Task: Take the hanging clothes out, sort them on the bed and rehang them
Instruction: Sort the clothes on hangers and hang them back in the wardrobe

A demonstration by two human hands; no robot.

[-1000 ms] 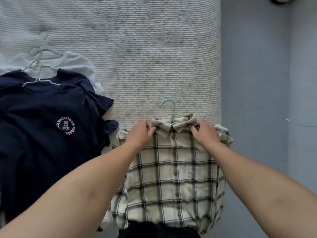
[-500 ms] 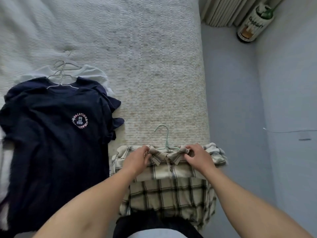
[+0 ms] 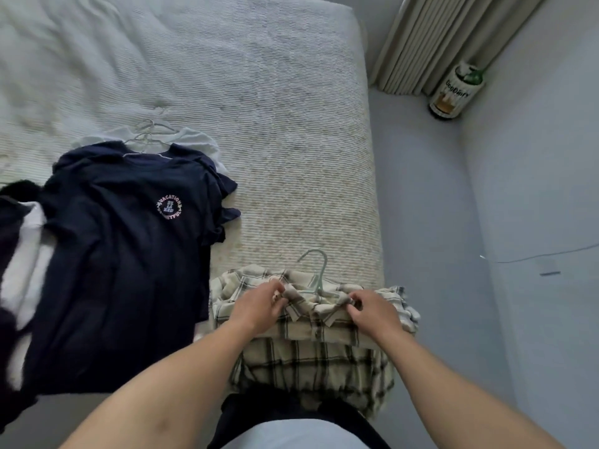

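Observation:
A cream plaid shirt (image 3: 311,361) on a mint-green hanger (image 3: 318,270) lies at the near edge of the bed (image 3: 259,108), its lower part draped over the edge. My left hand (image 3: 259,306) pinches the left side of the shirt's collar. At the collar's right side my right hand (image 3: 372,311) pinches the fabric. A navy T-shirt (image 3: 123,254) with a round printed logo lies to the left on a white wire hanger (image 3: 146,142), stacked over a white T-shirt (image 3: 194,140).
More dark and white clothes (image 3: 22,241) lie at the far left of the bed. Grey floor (image 3: 431,222) runs along the bed's right side. A large bottle (image 3: 453,92) stands beside a curtain (image 3: 437,37) in the far corner. A thin cable (image 3: 544,252) crosses the right wall.
The view has pulled back and tilted up. The plaid shirt now sits nearer the bed's edge, with both hands drawn inward onto the collar.

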